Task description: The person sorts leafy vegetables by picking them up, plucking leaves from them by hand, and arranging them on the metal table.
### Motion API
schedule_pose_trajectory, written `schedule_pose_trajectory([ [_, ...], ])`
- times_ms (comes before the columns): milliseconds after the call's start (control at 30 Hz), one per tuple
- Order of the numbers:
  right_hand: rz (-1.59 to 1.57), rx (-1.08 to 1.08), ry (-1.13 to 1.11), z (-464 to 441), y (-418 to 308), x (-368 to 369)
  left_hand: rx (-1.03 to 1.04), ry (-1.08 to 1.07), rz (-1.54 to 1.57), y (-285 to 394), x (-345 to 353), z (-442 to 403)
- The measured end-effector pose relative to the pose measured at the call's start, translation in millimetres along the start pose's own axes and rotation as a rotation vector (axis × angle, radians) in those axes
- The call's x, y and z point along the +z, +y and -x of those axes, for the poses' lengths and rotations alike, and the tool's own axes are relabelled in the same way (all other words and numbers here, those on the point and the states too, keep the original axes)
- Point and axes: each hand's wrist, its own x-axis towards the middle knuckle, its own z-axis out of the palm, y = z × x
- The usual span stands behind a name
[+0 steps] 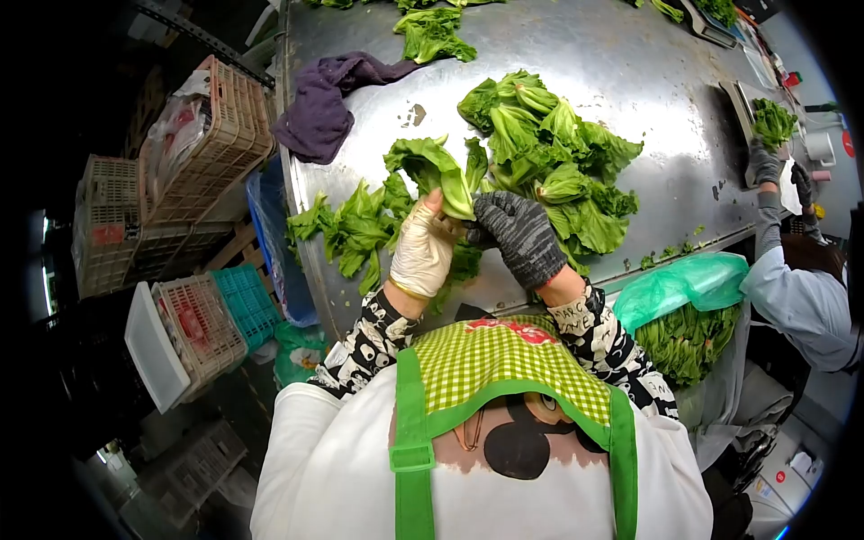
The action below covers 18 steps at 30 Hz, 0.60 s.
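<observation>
A green leafy vegetable point(441, 171) is held above the near edge of the metal table point(675, 99). My left hand point(423, 248), in a cream glove with the thumb tip bare, grips its left side. On the right, my right hand point(519, 236), in a dark grey knit glove, has its fingers closed at the vegetable's base. Just beyond my right hand lies a large pile of leafy heads point(562, 148). Loose leaves point(355, 225) lie to the left of my left hand.
A purple cloth point(319, 103) lies at the table's left edge. Crates point(202, 148) stand left of the table. At right are a green bag point(679, 283) of vegetables and a co-worker point(805, 292) beside a scale point(740, 117). More leaves point(432, 36) lie at the far side.
</observation>
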Motion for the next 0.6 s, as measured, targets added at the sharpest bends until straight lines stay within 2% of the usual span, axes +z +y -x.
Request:
schedule_pose_trajectory([
  [33,0.086,0.011,-0.034,2.2,-5.6,-0.1,-0.010,-0.023,0.069,0.8,-5.2,-1.0],
  [100,0.401,-0.238,-0.045,-2.2,6.6,-8.3,0.012,0.000,0.048,0.5,-1.3,0.6],
  [167,0.459,-0.283,-0.034,-2.5,12.4,-12.5,0.020,-0.008,0.038,-0.5,-1.0,2.6],
  [233,0.262,-0.125,-0.007,2.0,-5.5,-4.7,0.015,-0.046,0.039,-1.8,-6.0,3.6],
  [367,0.461,-0.295,-0.005,2.1,-4.5,-7.5,0.037,-0.118,-0.010,-3.0,-8.6,4.3],
  [533,0.480,-0.226,0.080,4.2,-13.8,9.4,0.081,-0.251,-0.216,3.3,-1.8,12.1],
  [567,0.671,-0.328,0.115,1.9,-12.0,7.4,0.181,-0.264,-0.454,3.3,3.7,18.6],
  [600,0.654,-0.336,0.120,0.6,-7.5,6.0,0.117,-0.280,-0.365,5.2,6.8,19.9],
])
